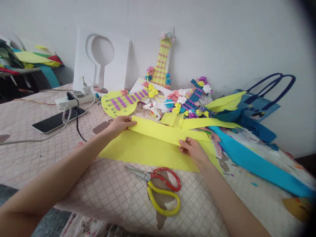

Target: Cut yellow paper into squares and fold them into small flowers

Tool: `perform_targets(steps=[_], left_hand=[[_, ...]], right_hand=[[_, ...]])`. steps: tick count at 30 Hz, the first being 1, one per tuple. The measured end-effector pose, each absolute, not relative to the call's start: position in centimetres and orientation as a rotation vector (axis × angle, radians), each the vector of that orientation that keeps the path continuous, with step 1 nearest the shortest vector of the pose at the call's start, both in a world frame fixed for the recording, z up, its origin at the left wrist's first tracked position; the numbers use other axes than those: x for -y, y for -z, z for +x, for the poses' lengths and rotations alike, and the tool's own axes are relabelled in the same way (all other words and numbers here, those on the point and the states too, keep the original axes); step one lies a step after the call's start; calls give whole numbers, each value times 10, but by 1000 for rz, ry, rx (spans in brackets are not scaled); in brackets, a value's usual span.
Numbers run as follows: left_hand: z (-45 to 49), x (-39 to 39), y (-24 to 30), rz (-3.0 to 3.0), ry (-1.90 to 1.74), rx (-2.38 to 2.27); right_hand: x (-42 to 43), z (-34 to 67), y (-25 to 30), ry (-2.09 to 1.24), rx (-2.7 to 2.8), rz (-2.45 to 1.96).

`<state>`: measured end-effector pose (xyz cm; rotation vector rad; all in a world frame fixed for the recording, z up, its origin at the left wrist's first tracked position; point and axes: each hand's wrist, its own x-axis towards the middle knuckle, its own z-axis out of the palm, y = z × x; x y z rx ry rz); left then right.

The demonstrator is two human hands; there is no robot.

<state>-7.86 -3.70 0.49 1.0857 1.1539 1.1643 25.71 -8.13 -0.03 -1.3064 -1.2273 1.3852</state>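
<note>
Has bare forearms (74, 168) and hands (120, 125); apparently wears pale cloth (82, 227) printed with reddish flowers, below the table's (103, 200) near edge.

on my left i see a flat black phone (53, 121) on the table (54, 161), next to a white power strip (62, 103) with plugs (87, 90) in it. a white board (120, 62) with a round hole leans on the wall (209, 39). a blue bag (268, 109) sits on my right.
</note>
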Motion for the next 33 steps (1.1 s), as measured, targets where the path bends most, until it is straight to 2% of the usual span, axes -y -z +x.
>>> perform_targets(steps=[14, 33], left_hand=[[-75, 39, -8, 1112, -1088, -1196], [-69, 46, -18, 1033, -1065, -1137]], right_hand=[[79, 259, 4, -1148, 1152, -1240], [78, 261, 5, -1087, 1062, -1251]])
